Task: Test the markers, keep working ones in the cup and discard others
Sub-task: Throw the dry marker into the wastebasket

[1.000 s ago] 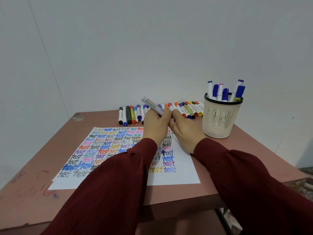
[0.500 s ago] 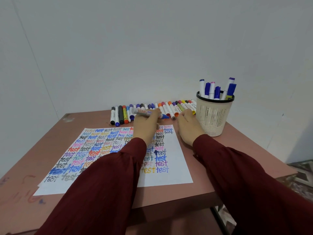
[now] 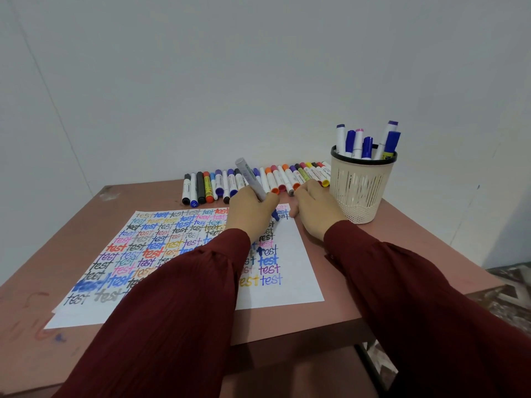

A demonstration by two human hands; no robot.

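My left hand [image 3: 253, 214] grips a white-barrelled marker [image 3: 249, 177] in a writing hold, its blue tip down on the paper's [image 3: 287, 285] top right corner. The sheet is covered with rows of the word "test" in many colours. My right hand [image 3: 314, 209] rests palm down at the paper's upper right edge, fingers curled; I cannot see whether it holds the cap. A beige mesh cup [image 3: 360, 191] with a black rim stands to the right, holding several markers [image 3: 366, 140]. A row of capped markers [image 3: 218, 185] lies along the wall behind my hands.
The brown table [image 3: 40, 305] has pen stains at its front left. A white wall rises directly behind the marker row. The table's right edge drops off just beyond the cup, with patterned floor [image 3: 508, 285] below.
The marker was uncapped between my hands, then swung from lying level to upright in my left hand with its tip on the paper. My right hand moved right, onto the paper's edge.
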